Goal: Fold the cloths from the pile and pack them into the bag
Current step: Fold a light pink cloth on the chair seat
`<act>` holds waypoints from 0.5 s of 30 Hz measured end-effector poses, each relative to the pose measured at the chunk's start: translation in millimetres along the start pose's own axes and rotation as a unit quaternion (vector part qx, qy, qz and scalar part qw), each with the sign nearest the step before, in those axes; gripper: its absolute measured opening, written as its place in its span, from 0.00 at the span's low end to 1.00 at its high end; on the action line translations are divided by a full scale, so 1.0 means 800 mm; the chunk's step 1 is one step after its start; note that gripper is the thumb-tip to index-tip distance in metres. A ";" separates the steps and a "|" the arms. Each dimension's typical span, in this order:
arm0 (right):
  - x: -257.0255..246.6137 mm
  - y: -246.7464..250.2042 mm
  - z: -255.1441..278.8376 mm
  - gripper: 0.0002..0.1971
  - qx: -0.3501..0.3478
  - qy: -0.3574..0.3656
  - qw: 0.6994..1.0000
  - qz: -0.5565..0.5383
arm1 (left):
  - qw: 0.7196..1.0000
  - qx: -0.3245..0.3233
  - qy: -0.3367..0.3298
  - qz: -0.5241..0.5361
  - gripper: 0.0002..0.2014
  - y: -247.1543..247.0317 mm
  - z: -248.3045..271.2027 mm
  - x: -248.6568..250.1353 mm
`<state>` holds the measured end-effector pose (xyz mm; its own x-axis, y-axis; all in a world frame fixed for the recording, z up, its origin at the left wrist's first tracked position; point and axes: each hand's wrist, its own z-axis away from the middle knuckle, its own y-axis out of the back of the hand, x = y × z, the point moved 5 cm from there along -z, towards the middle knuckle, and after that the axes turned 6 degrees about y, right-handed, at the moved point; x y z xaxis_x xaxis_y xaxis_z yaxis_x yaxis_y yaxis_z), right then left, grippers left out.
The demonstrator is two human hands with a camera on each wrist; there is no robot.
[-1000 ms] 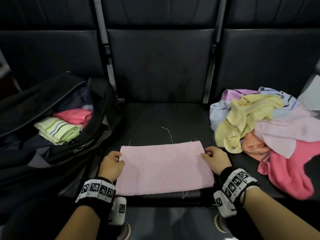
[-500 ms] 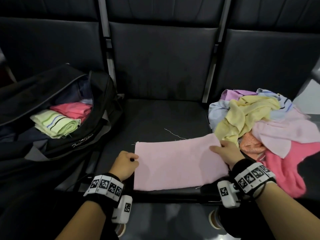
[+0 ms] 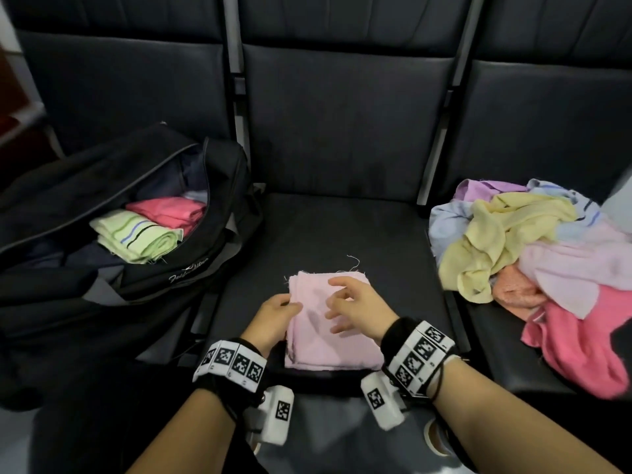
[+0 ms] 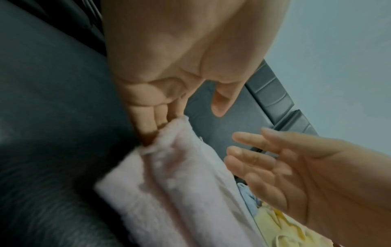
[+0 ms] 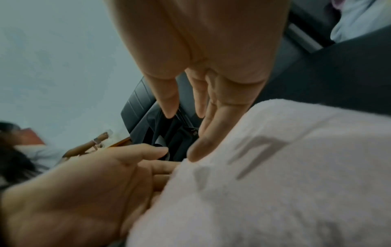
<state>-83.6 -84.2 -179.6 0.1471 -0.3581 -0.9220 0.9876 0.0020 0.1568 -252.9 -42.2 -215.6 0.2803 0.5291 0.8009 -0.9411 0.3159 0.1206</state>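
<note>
A pale pink cloth (image 3: 335, 340) lies folded into a narrow rectangle on the middle seat. My left hand (image 3: 280, 311) is at its left edge, with straight fingers (image 4: 148, 123) slid under the edge and the thumb raised above it. My right hand (image 3: 349, 302) hovers over the cloth's top with fingers spread, and one fingertip (image 5: 194, 155) touches the fabric. The pile of loose cloths (image 3: 533, 248) lies on the right seat. The black bag (image 3: 143, 285) stands unzipped on the left seat, holding a folded green striped cloth (image 3: 136, 239) and a folded pink cloth (image 3: 171, 212).
Dark padded seat backs (image 3: 342, 124) rise behind all three seats. Metal frame bars (image 3: 441, 131) separate the seats. Bare seat cushion (image 3: 335, 230) shows beyond the pink cloth. Another person (image 5: 19, 150) appears far off in the right wrist view.
The wide pink rectangle has been folded in half, its right side over the left. My right hand let go of the edge and lifted with fingers spread; my left hand stays at the left edge.
</note>
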 end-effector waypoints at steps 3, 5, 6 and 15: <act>0.016 0.023 0.007 0.14 0.036 0.028 0.999 0.028 | 0.999 0.008 -0.036 -0.037 0.23 -0.005 -0.002 -0.002; 0.024 0.036 0.015 0.14 0.038 0.049 0.996 0.062 | 0.994 0.012 -0.058 -0.096 0.29 -0.009 -0.005 -0.001; 0.028 0.040 0.018 0.15 0.035 0.062 0.993 0.091 | 0.989 0.016 -0.068 -0.127 0.30 -0.010 -0.005 -0.002; 0.047 0.028 0.038 0.12 -0.058 0.156 0.930 0.328 | 0.971 0.061 -0.101 -0.209 0.19 -0.004 -0.005 -0.009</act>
<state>-57.5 -126.0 -199.6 0.7106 0.0434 -0.7023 0.6765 0.2325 0.6988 -251.0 -43.6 -223.9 0.6106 0.2061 0.7646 -0.7726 0.3672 0.5180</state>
